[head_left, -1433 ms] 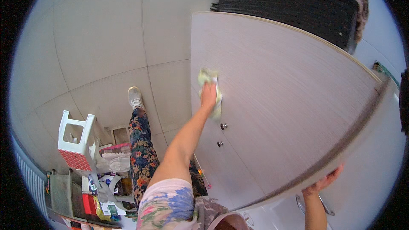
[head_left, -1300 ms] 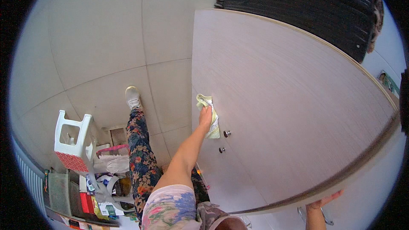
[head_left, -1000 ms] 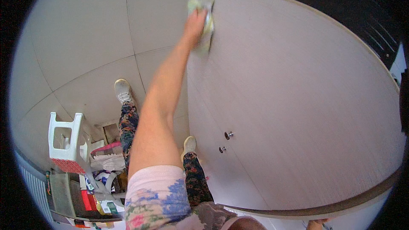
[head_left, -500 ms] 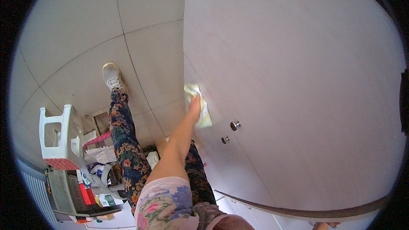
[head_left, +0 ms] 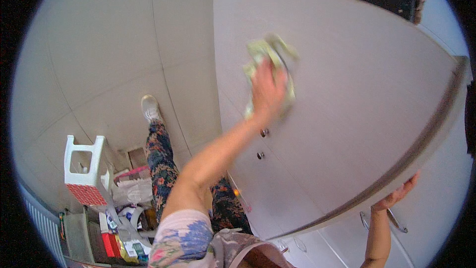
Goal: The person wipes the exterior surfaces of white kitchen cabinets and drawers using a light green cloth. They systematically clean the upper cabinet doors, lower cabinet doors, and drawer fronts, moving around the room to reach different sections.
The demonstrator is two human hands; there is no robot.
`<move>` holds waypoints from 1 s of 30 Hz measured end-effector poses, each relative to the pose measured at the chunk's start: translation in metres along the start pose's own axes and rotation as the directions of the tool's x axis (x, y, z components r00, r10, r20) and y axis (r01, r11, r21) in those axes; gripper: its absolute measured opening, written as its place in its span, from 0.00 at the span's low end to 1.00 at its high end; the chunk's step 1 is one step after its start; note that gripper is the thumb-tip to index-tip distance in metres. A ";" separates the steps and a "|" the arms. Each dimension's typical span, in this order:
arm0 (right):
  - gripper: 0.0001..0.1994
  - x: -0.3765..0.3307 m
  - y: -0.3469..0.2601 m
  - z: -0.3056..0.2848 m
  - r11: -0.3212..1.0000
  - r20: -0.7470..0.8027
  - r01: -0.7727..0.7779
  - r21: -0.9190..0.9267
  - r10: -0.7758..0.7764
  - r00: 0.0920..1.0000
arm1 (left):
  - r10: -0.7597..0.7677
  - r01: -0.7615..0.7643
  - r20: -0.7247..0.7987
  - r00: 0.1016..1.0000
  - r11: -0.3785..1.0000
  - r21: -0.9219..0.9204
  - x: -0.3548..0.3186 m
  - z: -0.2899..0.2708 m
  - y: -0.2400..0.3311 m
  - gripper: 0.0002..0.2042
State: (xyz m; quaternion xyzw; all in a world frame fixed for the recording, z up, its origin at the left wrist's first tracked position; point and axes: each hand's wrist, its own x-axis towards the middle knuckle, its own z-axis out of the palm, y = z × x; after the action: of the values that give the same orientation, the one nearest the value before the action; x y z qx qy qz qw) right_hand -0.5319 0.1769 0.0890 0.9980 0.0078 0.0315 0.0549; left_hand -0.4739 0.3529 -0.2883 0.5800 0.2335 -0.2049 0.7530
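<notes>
My left hand (head_left: 269,89) is closed on a crumpled yellow-green and white cloth (head_left: 257,52), pressed against the pale cabinet front (head_left: 342,89). Motion blurs both hand and cloth. Just below the wrist, two small round knobs (head_left: 260,156) stick out from the cabinet doors. At the lower right, my right hand (head_left: 396,193) lies along the light edge beneath the cabinet's dark trim (head_left: 367,196). Its fingers are stretched out, and it holds nothing that I can see.
A white plastic stool (head_left: 84,156) with a red patterned top stands at the left. Near it are a pile of bags and packages (head_left: 124,228). My leg and white shoe (head_left: 150,108) are on the tiled floor. Metal handles (head_left: 396,222) show on white doors at the lower right.
My left hand has carried the cloth up and right from the cabinet's left edge onto its face. My right hand has come further into view, up to the edge. The view has shifted.
</notes>
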 end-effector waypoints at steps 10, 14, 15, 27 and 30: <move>0.26 0.045 -0.051 0.030 0.932 -0.032 0.159 0.327 -0.157 0.987 | 0.284 -0.318 0.186 0.941 0.929 0.188 -0.172 0.038 0.014 0.34; 0.24 0.050 -0.057 0.029 0.950 -0.034 0.148 0.274 -0.144 0.989 | -0.060 0.065 -0.106 0.993 0.997 0.043 -0.047 0.044 0.079 0.31; 0.23 0.049 -0.056 0.028 0.953 -0.083 0.204 0.224 -0.190 0.978 | -0.038 0.039 -0.113 0.993 0.999 0.013 -0.029 0.043 0.109 0.31; 0.21 0.046 -0.052 0.022 0.928 -0.223 0.245 0.281 -0.185 0.957 | 0.142 -0.164 0.132 0.981 0.970 0.179 -0.181 0.050 0.105 0.22; 0.20 0.044 -0.052 0.022 0.929 -0.255 0.226 0.294 -0.152 0.955 | -0.260 0.275 0.175 0.950 0.959 -0.067 -0.177 0.010 0.113 0.22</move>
State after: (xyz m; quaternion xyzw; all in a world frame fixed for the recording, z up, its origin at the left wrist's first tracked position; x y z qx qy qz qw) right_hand -0.4871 0.2266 0.0640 0.9778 0.1156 0.1388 -0.1060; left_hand -0.5500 0.3774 -0.0935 0.4894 0.2563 -0.3415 0.7604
